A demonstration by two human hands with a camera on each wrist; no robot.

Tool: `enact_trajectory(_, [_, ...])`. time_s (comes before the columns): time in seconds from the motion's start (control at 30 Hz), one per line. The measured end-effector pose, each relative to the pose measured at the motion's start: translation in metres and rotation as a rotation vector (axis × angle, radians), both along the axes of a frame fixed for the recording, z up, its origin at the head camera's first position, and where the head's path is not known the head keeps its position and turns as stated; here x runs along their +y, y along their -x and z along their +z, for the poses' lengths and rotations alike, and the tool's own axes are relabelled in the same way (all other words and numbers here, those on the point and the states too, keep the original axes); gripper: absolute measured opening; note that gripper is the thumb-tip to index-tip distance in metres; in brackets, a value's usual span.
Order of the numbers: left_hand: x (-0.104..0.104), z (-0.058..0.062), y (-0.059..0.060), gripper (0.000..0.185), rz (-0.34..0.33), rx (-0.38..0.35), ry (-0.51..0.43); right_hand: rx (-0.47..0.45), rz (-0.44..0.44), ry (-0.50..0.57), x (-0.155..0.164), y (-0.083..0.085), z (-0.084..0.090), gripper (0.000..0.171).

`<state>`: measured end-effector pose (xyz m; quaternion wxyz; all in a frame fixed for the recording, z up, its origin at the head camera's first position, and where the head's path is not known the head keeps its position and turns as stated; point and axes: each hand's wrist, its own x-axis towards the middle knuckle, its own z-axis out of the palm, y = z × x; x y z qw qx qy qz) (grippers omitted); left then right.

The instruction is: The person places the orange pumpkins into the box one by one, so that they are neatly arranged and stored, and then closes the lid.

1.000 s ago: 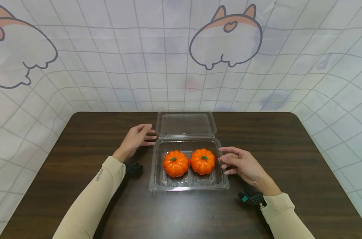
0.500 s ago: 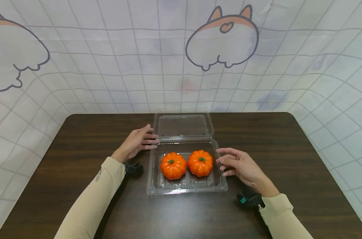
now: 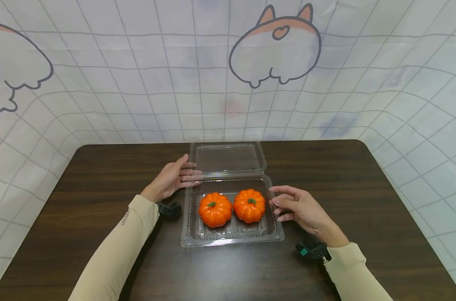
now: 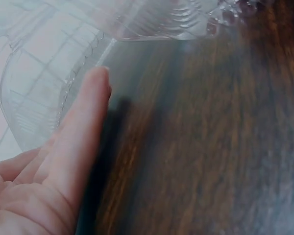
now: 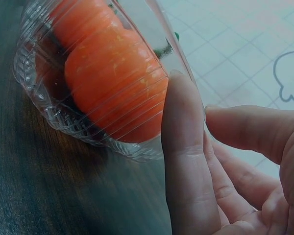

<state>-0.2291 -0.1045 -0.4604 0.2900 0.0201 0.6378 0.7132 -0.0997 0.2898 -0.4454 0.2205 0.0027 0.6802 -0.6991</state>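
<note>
A clear plastic clamshell container (image 3: 231, 241) lies on the table, its lid (image 3: 228, 156) folded back toward the wall. Two small orange pumpkins with green stems sit side by side in its base, a left pumpkin (image 3: 215, 210) and a right pumpkin (image 3: 249, 206). At the hinge's left end is my left hand (image 3: 171, 177), fingers straight, the tips seen through the clear lid edge. My right hand (image 3: 303, 208) pinches the right rim; in the right wrist view the thumb (image 5: 250, 127) and forefinger (image 5: 183, 142) lie on either side of it.
The dark wooden table (image 3: 228, 276) carries the container near its middle. A white grid-patterned cloth wall (image 3: 175, 83) with cartoon prints rises behind and at both sides. Each wrist wears a black strap, the left strap (image 3: 169, 210) and the right strap (image 3: 312, 251).
The head view has turned slightly right, shifting the scene left. My left hand has moved rightward against the container, its fingertips now overlapping the lid edge. My right hand stays at the right rim.
</note>
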Motion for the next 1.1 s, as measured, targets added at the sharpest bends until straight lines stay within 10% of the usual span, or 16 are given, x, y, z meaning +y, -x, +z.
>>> enact_trajectory(1.1, [0.015, 0.001, 0.022, 0.071, 0.030, -0.081, -0.143, -0.007, 0.007, -0.010, 0.004, 0.000, -0.001, 0.052])
